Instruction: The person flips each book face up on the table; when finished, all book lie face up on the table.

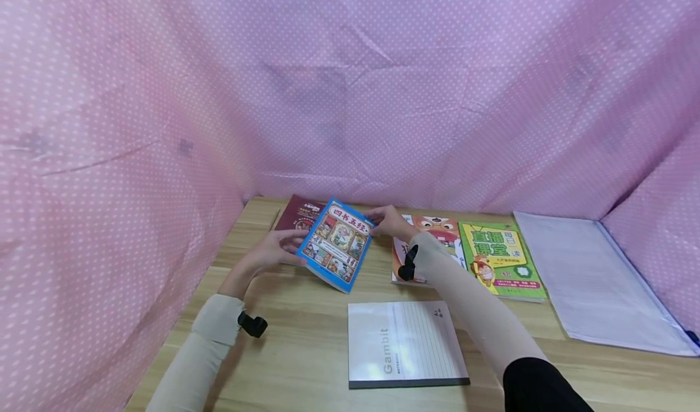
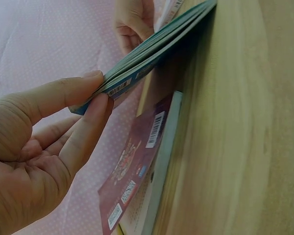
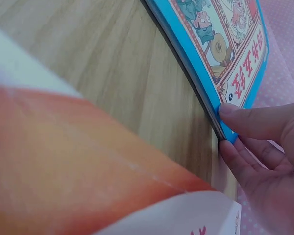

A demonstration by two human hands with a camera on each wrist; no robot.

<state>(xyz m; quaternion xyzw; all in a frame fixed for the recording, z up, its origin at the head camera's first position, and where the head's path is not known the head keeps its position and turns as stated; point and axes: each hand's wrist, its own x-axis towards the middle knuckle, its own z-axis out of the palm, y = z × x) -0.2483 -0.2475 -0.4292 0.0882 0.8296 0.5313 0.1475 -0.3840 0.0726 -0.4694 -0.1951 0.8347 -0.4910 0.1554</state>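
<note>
A blue-bordered comic-style book [image 1: 339,245] is held tilted over the left part of the table by both hands. My left hand [image 1: 276,249] pinches its left edge between thumb and fingers; the left wrist view shows the thumb above and fingers beneath the book [image 2: 157,46]. My right hand [image 1: 391,222] pinches the upper right corner, thumb on the cover, as the right wrist view shows at the book [image 3: 201,44]. Partly hidden below it lies a dark red book [image 1: 298,212], whose maroon cover [image 2: 137,161] stands slightly lifted from its pages in the left wrist view.
Right of the hands lie an orange-and-white book [image 1: 437,230], partly behind the right forearm, and a green-and-yellow book [image 1: 500,257]. A translucent white zip folder [image 1: 596,278] lies at the far right. Nearer the front is a Gambit notebook [image 1: 404,342]. Pink dotted cloth [image 1: 350,96] hangs around the table.
</note>
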